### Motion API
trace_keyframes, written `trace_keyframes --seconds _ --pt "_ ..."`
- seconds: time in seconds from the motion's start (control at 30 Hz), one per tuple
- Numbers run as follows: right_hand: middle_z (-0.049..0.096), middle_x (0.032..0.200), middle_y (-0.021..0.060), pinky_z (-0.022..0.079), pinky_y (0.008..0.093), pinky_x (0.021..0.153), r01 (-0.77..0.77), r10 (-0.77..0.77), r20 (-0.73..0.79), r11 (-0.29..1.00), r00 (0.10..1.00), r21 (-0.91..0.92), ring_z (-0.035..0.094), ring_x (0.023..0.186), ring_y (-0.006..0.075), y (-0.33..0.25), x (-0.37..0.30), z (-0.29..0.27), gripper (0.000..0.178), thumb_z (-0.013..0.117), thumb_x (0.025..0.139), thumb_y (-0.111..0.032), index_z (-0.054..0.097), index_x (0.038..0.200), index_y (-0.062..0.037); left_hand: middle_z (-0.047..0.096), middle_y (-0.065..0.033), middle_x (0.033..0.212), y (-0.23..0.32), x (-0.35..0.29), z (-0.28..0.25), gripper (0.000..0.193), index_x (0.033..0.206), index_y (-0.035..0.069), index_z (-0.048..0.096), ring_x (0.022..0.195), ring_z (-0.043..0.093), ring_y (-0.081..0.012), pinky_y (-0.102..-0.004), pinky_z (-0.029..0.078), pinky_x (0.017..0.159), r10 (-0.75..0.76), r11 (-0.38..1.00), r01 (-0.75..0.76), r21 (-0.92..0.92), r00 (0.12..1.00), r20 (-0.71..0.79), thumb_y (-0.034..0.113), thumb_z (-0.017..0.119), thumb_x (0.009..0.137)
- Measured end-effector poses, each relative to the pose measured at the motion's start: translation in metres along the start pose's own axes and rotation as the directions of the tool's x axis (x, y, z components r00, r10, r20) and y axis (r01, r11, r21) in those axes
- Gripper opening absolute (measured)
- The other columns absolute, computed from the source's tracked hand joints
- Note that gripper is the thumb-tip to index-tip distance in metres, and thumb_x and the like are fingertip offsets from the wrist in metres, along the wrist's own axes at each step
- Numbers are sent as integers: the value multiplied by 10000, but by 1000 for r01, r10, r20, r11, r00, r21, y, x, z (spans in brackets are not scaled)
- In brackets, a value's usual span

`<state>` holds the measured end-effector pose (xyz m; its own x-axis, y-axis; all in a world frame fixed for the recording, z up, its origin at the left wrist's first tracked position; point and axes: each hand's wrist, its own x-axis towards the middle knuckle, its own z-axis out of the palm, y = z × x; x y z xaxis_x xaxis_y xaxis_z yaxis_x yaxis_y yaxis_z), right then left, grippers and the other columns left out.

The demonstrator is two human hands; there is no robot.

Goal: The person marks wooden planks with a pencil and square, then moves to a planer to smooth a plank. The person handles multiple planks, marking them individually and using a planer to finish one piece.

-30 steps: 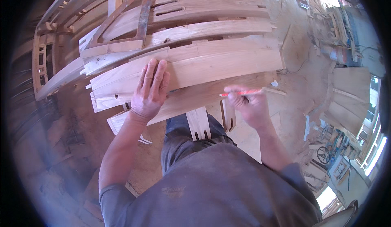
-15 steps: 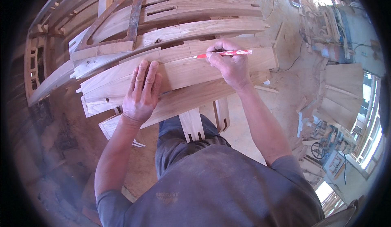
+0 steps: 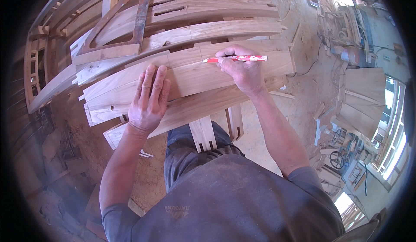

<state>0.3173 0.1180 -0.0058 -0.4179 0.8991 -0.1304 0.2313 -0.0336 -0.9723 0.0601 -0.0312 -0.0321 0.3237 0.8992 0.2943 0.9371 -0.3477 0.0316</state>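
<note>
From here, the left hand [image 3: 149, 101] lies flat on the board [image 3: 195, 78], fingers together and gripping nothing, probably to steady it. At its two o'clock, the right hand [image 3: 244, 73] pinches a red pencil [image 3: 252, 58], angled low, perhaps for control; I can't tell if its tip touches wood.

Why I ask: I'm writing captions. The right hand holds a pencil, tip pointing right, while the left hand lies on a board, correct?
Only the direction is wrong: the head view shows the right hand holding a pencil, tip pointing left, while the left hand lies on a board.
</note>
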Motion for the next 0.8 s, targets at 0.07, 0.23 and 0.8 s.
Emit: trace_keyframes --seconds 0.07,0.23,0.8 --pt "739 825 108 546 268 660 0 0 4 1000 1000 12 674 746 113 1 1 0 134 663 914 -20 742 998 48 591 -195 1520 0 0 -1 336 1342 -34 653 1399 571 -431 -546 506 1163 1 1000 -1 -1 1000 11 48 634 1016" --pt "736 815 105 530 264 640 1 -1 8 1000 1000 15 657 727 106 0 1 0 134 660 913 -18 745 994 47 585 -197 1526 -1 -1 0 345 1350 -37 643 1400 568 -438 -551 500 1168 7 1000 -7 -2 1000 6 43 627 1015" --pt "733 834 96 541 263 662 -90 83 57 987 995 132 665 736 108 -11 -2 14 106 672 933 -45 732 964 36 596 -199 1508 0 -2 0 279 1258 -34 696 1407 564 -425 -545 506 1159 -25 999 25 -30 1000 6 42 623 999"
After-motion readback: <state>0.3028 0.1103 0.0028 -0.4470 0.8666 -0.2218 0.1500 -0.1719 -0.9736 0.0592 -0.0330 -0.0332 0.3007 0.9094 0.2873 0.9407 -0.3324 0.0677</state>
